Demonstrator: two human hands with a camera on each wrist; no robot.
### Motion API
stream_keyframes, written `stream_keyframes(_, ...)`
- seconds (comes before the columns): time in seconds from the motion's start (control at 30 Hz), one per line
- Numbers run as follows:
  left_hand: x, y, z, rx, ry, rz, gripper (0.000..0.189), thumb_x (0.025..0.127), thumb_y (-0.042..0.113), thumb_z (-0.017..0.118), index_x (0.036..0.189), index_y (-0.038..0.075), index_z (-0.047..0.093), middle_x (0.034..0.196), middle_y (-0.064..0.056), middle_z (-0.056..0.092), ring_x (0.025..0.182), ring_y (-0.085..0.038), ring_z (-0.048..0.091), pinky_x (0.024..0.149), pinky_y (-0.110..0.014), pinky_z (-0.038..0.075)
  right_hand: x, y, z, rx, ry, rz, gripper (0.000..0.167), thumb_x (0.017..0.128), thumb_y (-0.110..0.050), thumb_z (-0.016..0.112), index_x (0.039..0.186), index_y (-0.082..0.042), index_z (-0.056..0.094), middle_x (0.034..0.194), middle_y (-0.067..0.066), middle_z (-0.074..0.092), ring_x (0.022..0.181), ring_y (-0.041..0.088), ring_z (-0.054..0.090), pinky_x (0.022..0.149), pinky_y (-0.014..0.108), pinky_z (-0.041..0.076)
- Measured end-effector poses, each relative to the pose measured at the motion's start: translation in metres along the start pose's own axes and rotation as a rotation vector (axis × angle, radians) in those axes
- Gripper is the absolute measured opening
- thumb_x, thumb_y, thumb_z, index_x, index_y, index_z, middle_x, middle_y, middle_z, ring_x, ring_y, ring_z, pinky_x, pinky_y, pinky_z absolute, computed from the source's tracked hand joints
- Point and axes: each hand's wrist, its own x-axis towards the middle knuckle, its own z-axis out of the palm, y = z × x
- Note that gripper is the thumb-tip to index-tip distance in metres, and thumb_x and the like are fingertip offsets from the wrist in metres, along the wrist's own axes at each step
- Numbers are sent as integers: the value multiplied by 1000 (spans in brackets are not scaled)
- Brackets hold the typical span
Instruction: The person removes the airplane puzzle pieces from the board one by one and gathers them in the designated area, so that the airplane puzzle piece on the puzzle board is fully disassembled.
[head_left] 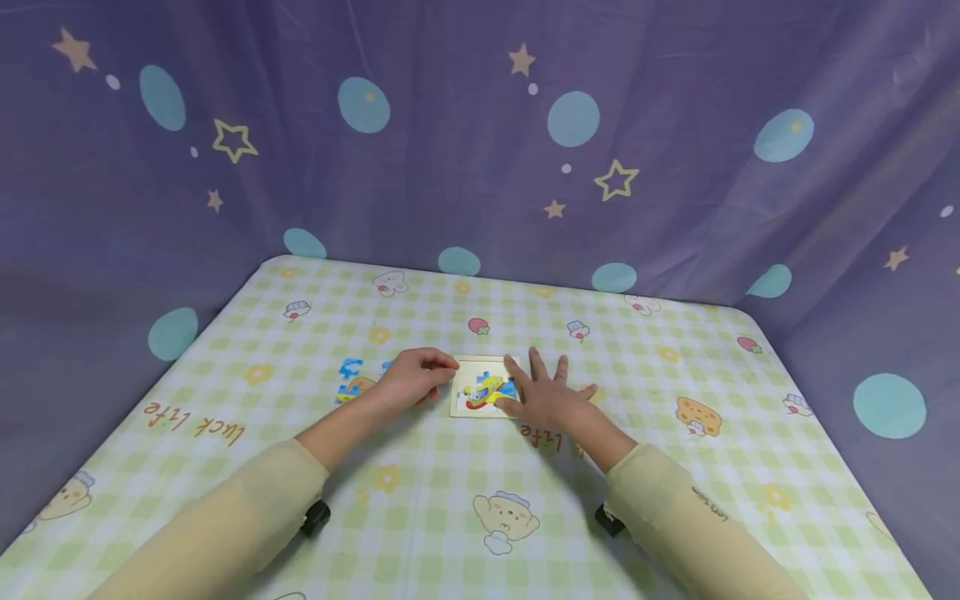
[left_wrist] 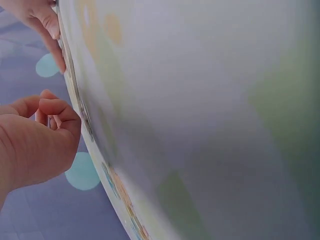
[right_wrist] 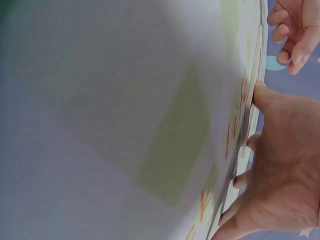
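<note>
A small jigsaw board (head_left: 471,367) with a pale wooden rim lies on the table, with a partly assembled yellow, red and blue picture in it. My right hand (head_left: 553,402) spreads its fingers over the board's right side, thumb and index finger on the board and the other fingers on the cloth. Just beyond the left rim is my left hand (head_left: 411,379), raised above the tabletop, its fingers loosely bent and nothing showing between them. Loose blue puzzle pieces (head_left: 350,367) lie left of the left hand, some partly hidden by it.
A green-and-white checked cloth (head_left: 442,508) with printed cartoons and lettering covers the table. Behind it and along the sides hangs a purple curtain (head_left: 465,183) with stars and dots. A black wrist strap part (head_left: 316,517) shows under the left sleeve.
</note>
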Motion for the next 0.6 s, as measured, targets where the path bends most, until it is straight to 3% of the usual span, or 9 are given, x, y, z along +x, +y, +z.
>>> stream_keyframes(0.4,6,5,18,6,-19,13,20,99,11,64,115,1,69,98,-14,65,51,-13,44,47,-23,37,-1,0,0,-47,-24,-17,79,98,-70,39,162,-42,1,168,8,-13,146,54,-12,91,91,10)
stream_keyframes(0.6,7,7,21,28,-4,23,20,99,12,64,115,1,69,99,-10,66,61,-16,51,54,-24,42,-2,1,0,-42,-24,-28,76,99,-71,36,161,-44,1,168,9,-14,146,54,-12,90,91,9)
